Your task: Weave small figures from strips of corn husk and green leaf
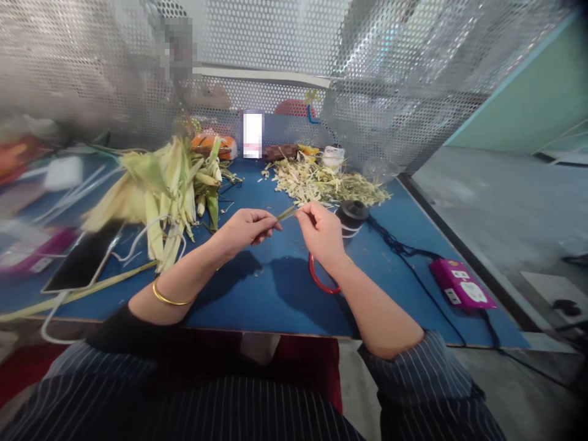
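A thin green husk strip (286, 214) is stretched in the air between my two hands, over the middle of the blue table. My left hand (248, 229) is closed and pinches one end of it. The other end lies between the thumb and fingertips of my right hand (322, 231), which is also closed. Under my right wrist a red loop-shaped handle (316, 278) lies on the table, the rest of it hidden. A black cone-shaped spool (353, 214) stands just right of my right hand. To the left spreads a heap of pale green corn husks (156, 177).
Shredded husk pieces (316, 177) lie behind my hands. A dark phone (85, 254) with a white cable rests at left. A purple power socket box (462, 283) with black cords sits at right. A perforated metal screen (271, 37) rises along the table's back.
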Demonstrator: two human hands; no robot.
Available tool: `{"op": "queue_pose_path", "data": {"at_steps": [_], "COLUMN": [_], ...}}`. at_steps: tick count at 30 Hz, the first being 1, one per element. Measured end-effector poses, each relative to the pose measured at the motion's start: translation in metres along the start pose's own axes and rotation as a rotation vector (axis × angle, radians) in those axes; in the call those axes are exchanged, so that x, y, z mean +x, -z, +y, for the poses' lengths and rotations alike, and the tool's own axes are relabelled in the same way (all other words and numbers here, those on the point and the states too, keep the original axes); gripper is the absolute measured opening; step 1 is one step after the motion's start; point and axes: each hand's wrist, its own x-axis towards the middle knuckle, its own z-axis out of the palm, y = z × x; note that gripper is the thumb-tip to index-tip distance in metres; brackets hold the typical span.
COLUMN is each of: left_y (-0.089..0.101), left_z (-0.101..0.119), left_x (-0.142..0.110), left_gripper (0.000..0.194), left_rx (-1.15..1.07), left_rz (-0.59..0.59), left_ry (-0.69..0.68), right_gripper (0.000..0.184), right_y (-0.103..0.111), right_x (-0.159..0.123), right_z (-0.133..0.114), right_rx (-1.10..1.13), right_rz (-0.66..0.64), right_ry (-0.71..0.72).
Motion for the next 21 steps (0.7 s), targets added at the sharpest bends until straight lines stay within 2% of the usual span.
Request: {"op": "queue_pose_path", "data": {"at_steps": [4, 7, 9, 11, 13, 14, 16, 19, 21], "left_y": [0.000, 0.002, 0.002, 0.001, 0.000, -0.001, 0.000, 0.004, 0.008], "left_z": [0.000, -0.001, -0.003, -0.004, -0.004, -0.004, -0.003, -0.002, -0.003], "left_x": [0.004, 0.010, 0.013, 0.013, 0.011, 0.009, 0.007, 0.008, 0.010], "left_gripper": [0.021, 0.021, 0.021, 0.020, 0.019, 0.020, 0.023, 0.025, 0.025], "left_rx": [0.106, 0.416, 0.673, 0.879, 0.975, 0.970, 0.876, 0.684, 0.592], "left_rz": [0.067, 0.187, 0.216, 0.127, -0.068, -0.172, -0.261, -0.168, -0.081], "left_ry": [-0.035, -0.175, -0.289, -0.375, -0.444, -0.474, -0.520, -0.513, -0.481], "right_gripper": [0.020, 0.023, 0.026, 0.027, 0.024, 0.021, 0.018, 0.018, 0.019], "right_y": [0.003, 0.007, 0.012, 0.015, 0.017, 0.017, 0.014, 0.003, -0.006], "right_x": [0.002, 0.000, -0.002, -0.001, 0.003, 0.007, 0.013, 0.018, 0.015], "right_z": [0.002, -0.003, -0.007, -0.007, -0.003, 0.001, 0.013, 0.027, 0.028], "right_rx": [-0.074, -0.164, -0.220, -0.254, -0.219, -0.172, -0.040, 0.145, 0.207], "right_rz": [-0.001, -0.019, -0.048, -0.099, -0.172, -0.213, -0.272, -0.265, -0.258], "right_ry": [0.032, 0.089, 0.151, 0.210, 0.243, 0.239, 0.172, -0.049, -0.124]}}
